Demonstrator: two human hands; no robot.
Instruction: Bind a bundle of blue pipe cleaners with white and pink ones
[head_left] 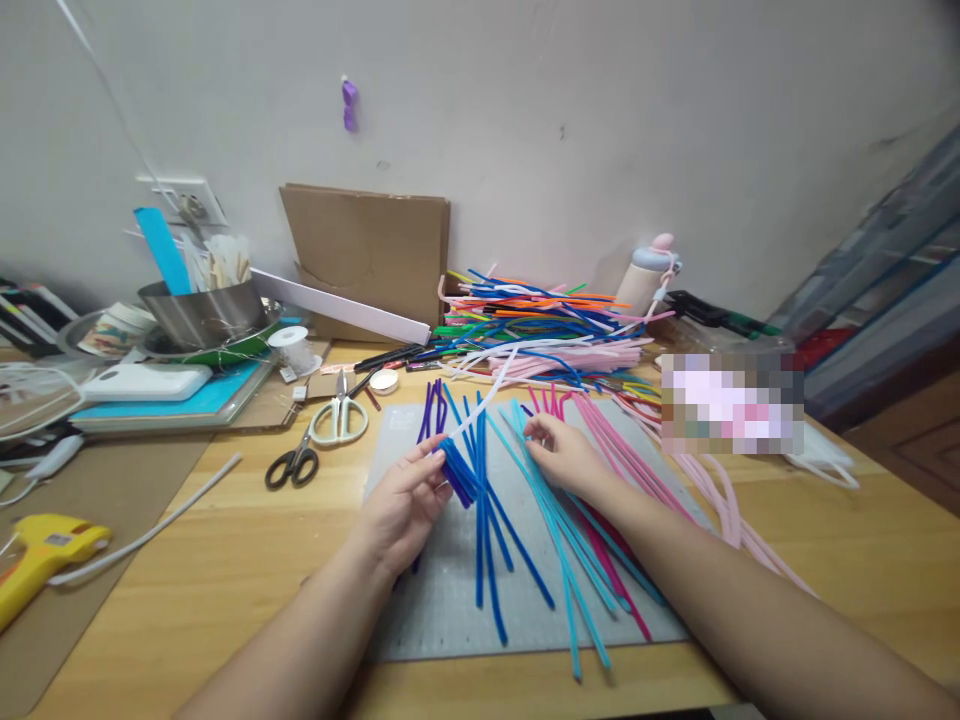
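Observation:
My left hand (412,505) is closed on a white pipe cleaner (487,400) that slants up to the right. Short blue and purple pipe cleaner loops (459,475) hang side by side from it at my fingers. My right hand (559,450) has its fingers curled together over the upper ends of the light blue pipe cleaners (559,540); whatever lies between the fingertips is hidden. Loose dark blue pipe cleaners (495,540) fan out between my hands on a grey cutting mat (420,620). Purple ones (430,410) lie behind my left hand, pink ones (622,445) beyond my right wrist.
A heap of mixed pipe cleaners (540,330) lies at the back by cardboard sheets (367,260) and a bottle (641,275). Left are white-handled scissors (339,420), black-handled scissors (292,467), a yellow glue gun (52,550) and a metal bowl (202,315).

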